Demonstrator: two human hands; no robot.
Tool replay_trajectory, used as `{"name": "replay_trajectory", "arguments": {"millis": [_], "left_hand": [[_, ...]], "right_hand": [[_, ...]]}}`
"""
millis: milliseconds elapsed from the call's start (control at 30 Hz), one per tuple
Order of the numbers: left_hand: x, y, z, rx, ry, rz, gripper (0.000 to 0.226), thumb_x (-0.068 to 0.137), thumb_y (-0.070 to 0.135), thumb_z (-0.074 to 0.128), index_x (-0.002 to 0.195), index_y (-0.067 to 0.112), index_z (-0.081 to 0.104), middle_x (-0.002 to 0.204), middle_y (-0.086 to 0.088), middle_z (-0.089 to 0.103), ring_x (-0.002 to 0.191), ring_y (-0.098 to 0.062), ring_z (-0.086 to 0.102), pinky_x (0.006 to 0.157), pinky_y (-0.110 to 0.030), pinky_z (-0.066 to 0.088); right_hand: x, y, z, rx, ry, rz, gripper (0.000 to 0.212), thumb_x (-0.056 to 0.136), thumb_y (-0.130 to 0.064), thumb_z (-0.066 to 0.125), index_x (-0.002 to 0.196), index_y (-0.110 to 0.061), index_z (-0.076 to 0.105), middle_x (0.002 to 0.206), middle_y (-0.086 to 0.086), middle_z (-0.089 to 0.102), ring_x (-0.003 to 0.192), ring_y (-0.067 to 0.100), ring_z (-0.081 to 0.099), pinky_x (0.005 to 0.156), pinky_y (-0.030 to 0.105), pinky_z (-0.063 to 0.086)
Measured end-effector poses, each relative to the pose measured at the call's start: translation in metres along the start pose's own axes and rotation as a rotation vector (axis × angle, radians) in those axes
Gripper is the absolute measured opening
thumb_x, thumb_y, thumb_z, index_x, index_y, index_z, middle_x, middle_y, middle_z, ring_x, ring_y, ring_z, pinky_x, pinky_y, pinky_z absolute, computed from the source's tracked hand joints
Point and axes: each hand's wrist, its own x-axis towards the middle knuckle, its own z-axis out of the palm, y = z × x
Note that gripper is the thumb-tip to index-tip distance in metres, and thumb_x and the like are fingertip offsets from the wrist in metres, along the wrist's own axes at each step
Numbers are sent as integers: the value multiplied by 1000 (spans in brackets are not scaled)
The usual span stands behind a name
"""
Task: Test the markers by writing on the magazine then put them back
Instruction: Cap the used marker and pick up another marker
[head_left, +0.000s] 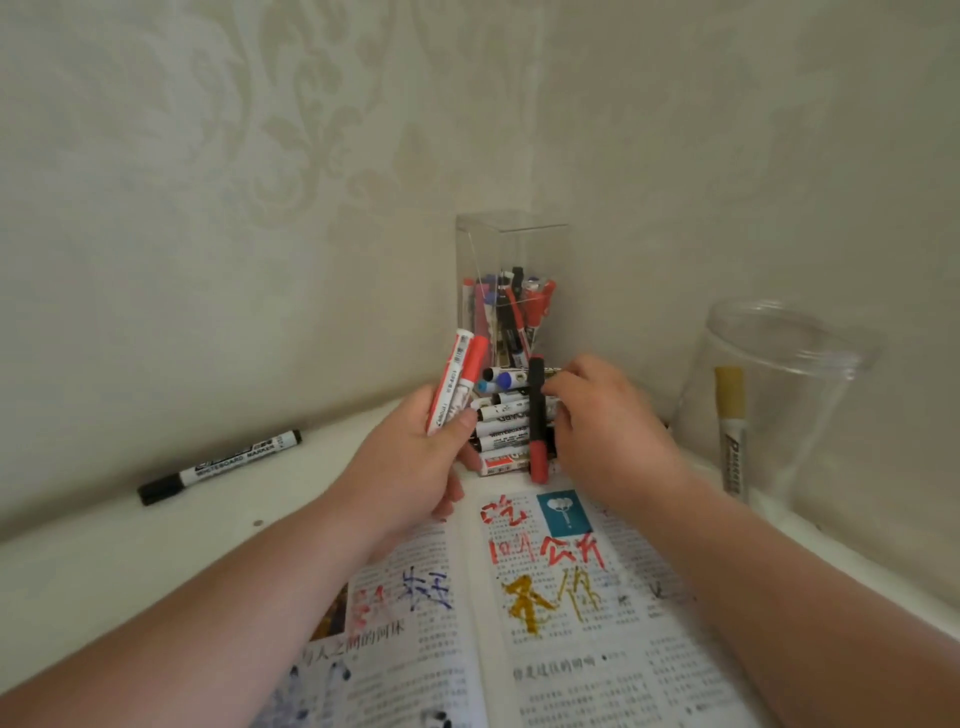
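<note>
We face a corner of pale wall (260, 156) with a faint leaf pattern, and a white tabletop (130, 561) runs into it.

From the head view, the open magazine (571, 649) lies nearest us on the tabletop, between the two forearms. Its printed pages carry handwritten strokes in red, gold, blue and black.

The left hand (415, 467) grips two red markers (460, 379). Its fingers (462, 421) curl round their lower ends, and the markers stand almost upright above the fist, red and white with a printed label. The right hand (608, 421) is just beside it. Its fingers (563, 387) pinch the upper part of a black-and-red marker (536, 415), which is held upright with its red end down near the magazine's far edge.

Between and just behind both hands a pile of markers (501, 431) lies stacked on its side, mostly white barrels with dark print and blue or black caps. Behind the pile, in the corner, stands a tall clear box (511, 249) with more markers upright inside.

A clear cup (779, 374) stands to the right with a gold marker (731, 431) leaning in it. Well apart on the left, a black whiteboard marker (221, 465) lies on the tabletop by the wall.
</note>
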Motion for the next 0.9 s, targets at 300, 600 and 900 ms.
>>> {"name": "replay_trajectory", "arguments": {"millis": [300,600,900], "left_hand": [[-17,-5,-2,-168,-179,-46,10,105,19,51,114,15,53,80,-10,68,50,-16,40,44,-25,29],[-15,-19,-5,-56,-155,35,5,102,14,57,104,10,58,67,-7,65,46,-19,50,46,-31,41],[-20,-18,-5,-173,-53,108,7,97,23,61,103,27,63,65,1,46,65,-21,47,58,-27,50]], "right_hand": [[-18,-2,18,696,26,-157,40,95,-11,65,121,-40,56,83,-11,62,69,11,60,62,20,48],[-13,8,28,483,28,-395,40,89,-7,66,127,-18,65,85,-12,60,69,10,58,66,22,47],[-25,-12,-7,-236,-252,-16,32,93,-48,61,82,-30,37,78,-9,49,66,8,46,52,29,35]]}}
